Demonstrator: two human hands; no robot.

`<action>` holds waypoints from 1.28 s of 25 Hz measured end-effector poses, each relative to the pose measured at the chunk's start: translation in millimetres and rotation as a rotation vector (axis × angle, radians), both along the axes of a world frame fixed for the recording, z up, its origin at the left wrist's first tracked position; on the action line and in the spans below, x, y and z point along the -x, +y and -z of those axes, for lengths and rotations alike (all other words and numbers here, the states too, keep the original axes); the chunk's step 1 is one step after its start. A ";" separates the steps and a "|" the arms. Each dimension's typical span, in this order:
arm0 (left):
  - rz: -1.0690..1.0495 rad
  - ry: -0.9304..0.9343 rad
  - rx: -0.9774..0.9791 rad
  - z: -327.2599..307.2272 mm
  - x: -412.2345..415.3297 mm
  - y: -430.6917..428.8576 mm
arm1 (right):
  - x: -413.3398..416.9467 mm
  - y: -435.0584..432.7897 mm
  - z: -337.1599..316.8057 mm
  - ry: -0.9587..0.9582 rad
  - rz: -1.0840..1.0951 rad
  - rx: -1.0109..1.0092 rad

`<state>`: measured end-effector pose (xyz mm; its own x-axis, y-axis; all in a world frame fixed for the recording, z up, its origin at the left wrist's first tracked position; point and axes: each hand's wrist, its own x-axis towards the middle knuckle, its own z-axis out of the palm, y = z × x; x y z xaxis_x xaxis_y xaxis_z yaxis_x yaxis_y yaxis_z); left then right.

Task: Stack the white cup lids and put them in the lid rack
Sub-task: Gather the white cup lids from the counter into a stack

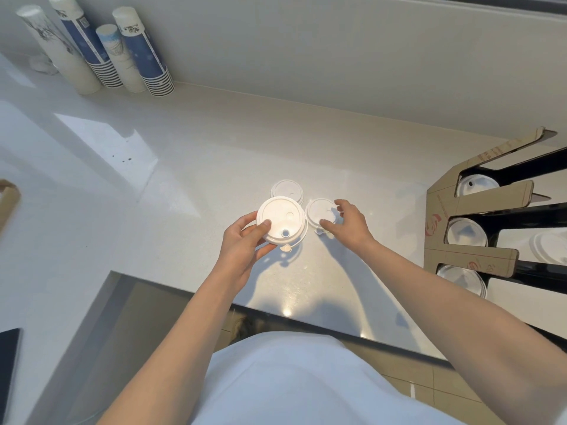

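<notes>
My left hand (245,240) holds a small stack of white cup lids (280,217) just above the white counter, thumb on top and fingers under the rim. To its right a single white lid (319,211) lies flat on the counter, and my right hand (348,223) has its thumb and fingers spread around that lid's edge, touching it. Another white lid (287,188) lies on the counter just behind the held stack. The cardboard and black lid rack (478,197) stands at the right with white lids in its slots.
Stacks of paper cups (135,50) lean against the back wall at the far left. The counter's front edge (306,320) runs just below my arms. A brown object (7,200) sits at the left edge and a dark item (9,363) at the lower left.
</notes>
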<state>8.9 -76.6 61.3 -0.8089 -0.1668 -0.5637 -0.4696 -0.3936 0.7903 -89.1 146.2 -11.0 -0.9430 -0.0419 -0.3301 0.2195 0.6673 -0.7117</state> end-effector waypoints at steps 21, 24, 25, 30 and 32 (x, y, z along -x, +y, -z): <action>-0.068 -0.038 0.001 -3.1 -7.1 -10.1 | 29.8 -3.5 28.0 -0.061 -0.286 -0.374; -0.078 -0.032 0.003 -4.3 -6.6 -13.0 | 31.3 -6.5 27.3 -0.041 -0.294 -0.406; -0.079 -0.032 0.007 -4.4 -6.9 -14.1 | 31.3 -7.1 27.4 -0.035 -0.292 -0.412; -0.095 -0.034 0.007 -3.7 -8.2 -16.8 | 24.7 -4.5 29.2 -0.003 -0.280 -0.390; -0.097 -0.034 0.009 -3.8 -7.8 -17.6 | 19.1 -3.8 28.6 0.006 -0.274 -0.367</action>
